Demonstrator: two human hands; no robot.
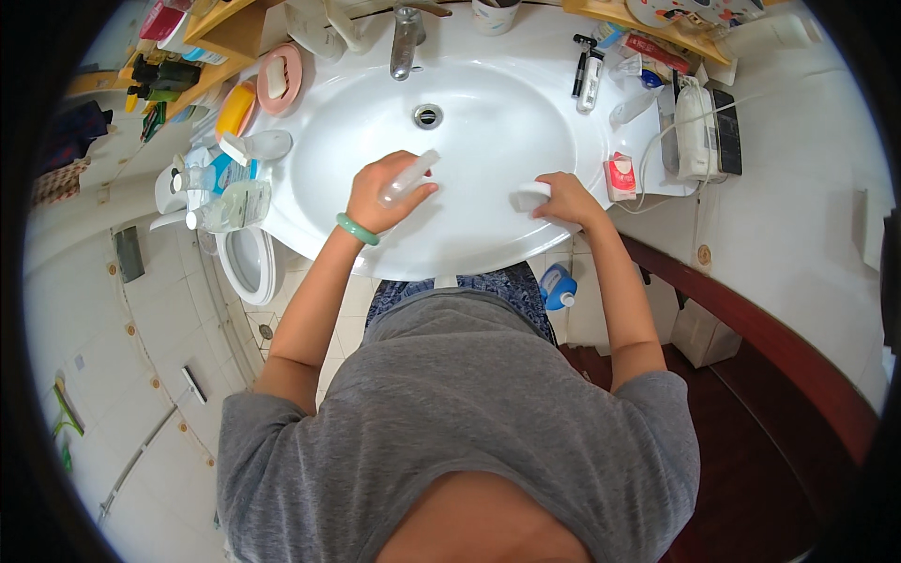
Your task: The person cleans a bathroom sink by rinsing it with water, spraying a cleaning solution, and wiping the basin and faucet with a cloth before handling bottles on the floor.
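Over the near left part of the white washbasin [486, 155], my left hand [373, 190] grips a small translucent plastic bottle [408, 179]. The bottle lies slanted across the palm, its upper end pointing toward the drain. A green bangle [357, 229] circles that wrist. Near the basin's right front rim, my right hand [571, 200] pinches a white plastic piece [533, 193] with a translucent part, perhaps a cap; its exact kind is unclear. The metal drain [427, 116] is uncovered, with the faucet [405, 43] behind it.
Left of the basin stand pink soap dishes [290, 102], a clear spray bottle [267, 146] and liquid bottles [239, 205]. On the right are a black razor [581, 67], a small red-and-white box [621, 177] and a corded device [697, 134]. A blue bottle [558, 287] stands below.
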